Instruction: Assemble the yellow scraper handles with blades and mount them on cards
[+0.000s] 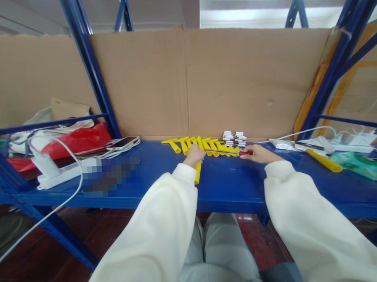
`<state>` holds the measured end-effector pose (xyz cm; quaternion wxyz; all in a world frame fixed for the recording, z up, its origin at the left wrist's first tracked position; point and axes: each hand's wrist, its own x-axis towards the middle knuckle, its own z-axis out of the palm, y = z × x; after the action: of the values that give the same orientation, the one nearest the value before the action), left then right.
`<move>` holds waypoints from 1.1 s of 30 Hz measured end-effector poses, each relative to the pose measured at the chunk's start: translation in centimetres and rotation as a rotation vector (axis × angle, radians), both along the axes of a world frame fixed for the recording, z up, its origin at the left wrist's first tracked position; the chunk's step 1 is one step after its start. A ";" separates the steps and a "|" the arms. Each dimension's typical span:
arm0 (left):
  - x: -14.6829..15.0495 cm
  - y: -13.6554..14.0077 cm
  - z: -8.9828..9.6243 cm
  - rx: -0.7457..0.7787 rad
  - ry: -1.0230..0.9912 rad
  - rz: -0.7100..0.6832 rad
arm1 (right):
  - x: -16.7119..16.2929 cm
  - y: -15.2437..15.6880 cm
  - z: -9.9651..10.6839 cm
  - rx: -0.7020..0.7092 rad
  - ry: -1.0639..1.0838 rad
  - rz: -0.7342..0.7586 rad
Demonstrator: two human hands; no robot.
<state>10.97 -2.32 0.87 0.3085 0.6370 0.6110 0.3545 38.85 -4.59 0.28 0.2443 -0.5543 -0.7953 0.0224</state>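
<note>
My left hand (pixel 194 155) is closed around a yellow tapered plastic tube (pixel 197 175), whose wide round end points toward me. My right hand (pixel 256 154) grips the red handle of a screwdriver (pixel 227 151). The screwdriver lies level, its thin shaft reaching left to the upper part of the held tube; whether the tip touches it, I cannot tell. Behind both hands, several similar yellow tubes (pixel 175 146) form a slanting row on the blue shelf (pixel 165 180). Small white parts (pixel 234 137) are stacked at the back, by the row's right end.
At left are a phone (pixel 127 142), a red bag (pixel 87 138) and a white power strip (pixel 56 176) with a trailing cable. A single yellow tube (pixel 324 160) lies at right beside a green packet (pixel 362 165). Cardboard (pixel 236 79) walls the back; blue posts (pixel 96 70) frame it.
</note>
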 end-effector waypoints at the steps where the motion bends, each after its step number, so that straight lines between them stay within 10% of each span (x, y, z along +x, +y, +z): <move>1: 0.0 0.0 0.0 -0.001 0.001 0.002 | 0.1 0.1 -0.1 -0.006 0.013 0.000; 33: 0.0 0.3 -0.2 0.008 -0.007 -0.003 | -0.2 -0.1 -0.2 -0.123 0.115 0.030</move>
<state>10.94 -2.00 0.69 0.3086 0.6379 0.6075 0.3588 38.60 -4.64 0.05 0.2546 -0.5540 -0.7854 0.1065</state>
